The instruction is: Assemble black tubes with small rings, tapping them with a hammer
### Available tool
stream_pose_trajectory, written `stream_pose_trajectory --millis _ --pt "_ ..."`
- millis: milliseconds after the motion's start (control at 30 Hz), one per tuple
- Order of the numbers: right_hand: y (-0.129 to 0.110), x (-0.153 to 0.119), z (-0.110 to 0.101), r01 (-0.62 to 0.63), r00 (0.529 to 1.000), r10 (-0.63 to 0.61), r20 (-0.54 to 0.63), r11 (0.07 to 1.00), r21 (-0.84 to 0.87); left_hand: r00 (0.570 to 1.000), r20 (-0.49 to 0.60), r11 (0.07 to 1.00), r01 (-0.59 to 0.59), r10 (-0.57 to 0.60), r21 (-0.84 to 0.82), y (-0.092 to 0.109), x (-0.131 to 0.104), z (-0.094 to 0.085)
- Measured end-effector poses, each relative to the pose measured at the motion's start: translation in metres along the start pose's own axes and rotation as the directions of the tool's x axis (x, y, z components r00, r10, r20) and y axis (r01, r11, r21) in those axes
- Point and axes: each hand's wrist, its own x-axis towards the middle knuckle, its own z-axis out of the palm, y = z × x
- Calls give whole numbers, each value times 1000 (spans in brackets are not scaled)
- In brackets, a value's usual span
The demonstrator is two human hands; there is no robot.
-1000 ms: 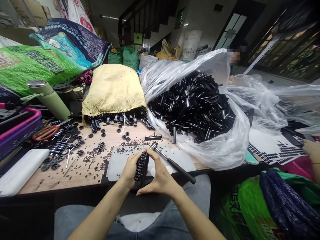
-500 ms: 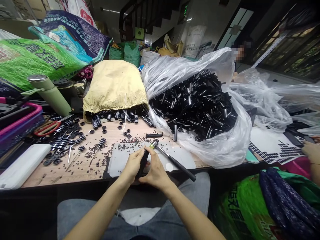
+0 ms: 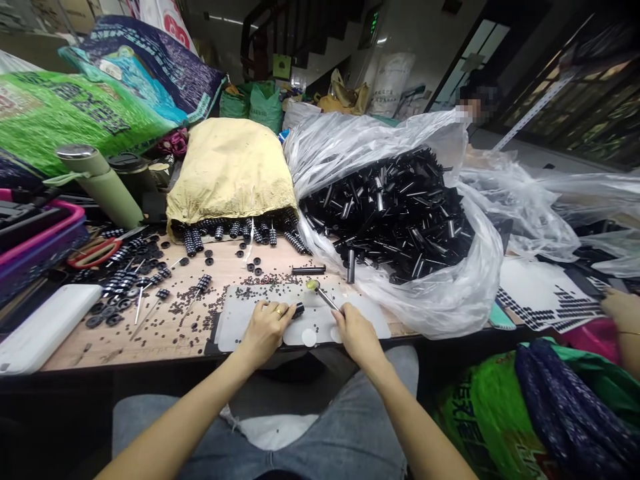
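My left hand (image 3: 269, 328) is closed round a black plastic tube (image 3: 299, 310), whose end sticks out to the right over the pale mat (image 3: 233, 333). Wrapped round the handle of a small hammer (image 3: 326, 297), my right hand (image 3: 356, 331) is to the right of it. The hammer's yellowish-tipped head points up and left, and most of the handle is hidden in my fist. Another black tube (image 3: 309, 270) lies just beyond the mat. Tiny dark rings (image 3: 260, 287) are scattered over the mat's far left part and the wooden table.
A clear plastic bag (image 3: 450, 303) spills a heap of black plastic pieces (image 3: 400, 213). A yellow sack (image 3: 230, 167) covers ridged black rollers. Left are red-handled scissors (image 3: 97, 253), a green flask (image 3: 103, 187) and a white box (image 3: 47, 330). A co-worker's hand (image 3: 623, 307) is at the far right.
My right hand has left the black tube and taken the hammer's handle, which lay on the mat. My left hand has tilted the tube over, from upright to nearly flat.
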Motion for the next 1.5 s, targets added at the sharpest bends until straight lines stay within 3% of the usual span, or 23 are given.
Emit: stream_pose_trajectory --millis 100,267,367,467,567,633,867,1067,1133,1233,1333,1400,1500 --pt "-9 -18 -6 26 1000 -24 -15 987 159 999 -7 999 33 -33 29 3 -1 -1" --pt "-20 -33 -9 30 994 -33 101 999 27 996 33 994 79 -81 70 16 0 5" --pt "-33 -34 -21 59 998 -61 11 990 130 992 36 988 121 -124 92 29 0 14" --pt "-54 -38 -23 172 985 -167 -41 956 239 992 56 989 106 -112 99 38 -2 25" --pt "-69 -39 -12 274 949 -291 125 952 138 995 52 989 81 -88 120 39 -4 34" --pt "-72 -38 -9 292 931 -302 206 953 76 995 32 989 86 -91 119 38 -4 38" --pt "-72 -38 -28 232 964 -255 75 944 237 992 -17 991 123 -122 46 42 -2 36" --pt "-78 -40 -5 344 906 -340 251 938 27 988 -6 988 152 -152 34 38 1 44" --pt "-75 -35 -5 332 914 -334 230 942 50 981 21 977 195 -194 -84 35 6 36" --pt "-59 -20 -11 237 961 -237 141 971 15 965 85 942 260 -248 -212 35 7 14" --pt "-30 -2 -8 125 991 -119 58 986 -111 981 144 937 168 -128 -307 32 10 -5" --pt "-8 8 0 85 996 -85 8 981 -175 978 145 927 190 -150 -323 19 27 -11" --pt "12 18 10 111 990 -125 -71 978 -178 920 72 896 391 -385 -208 -16 82 -9"
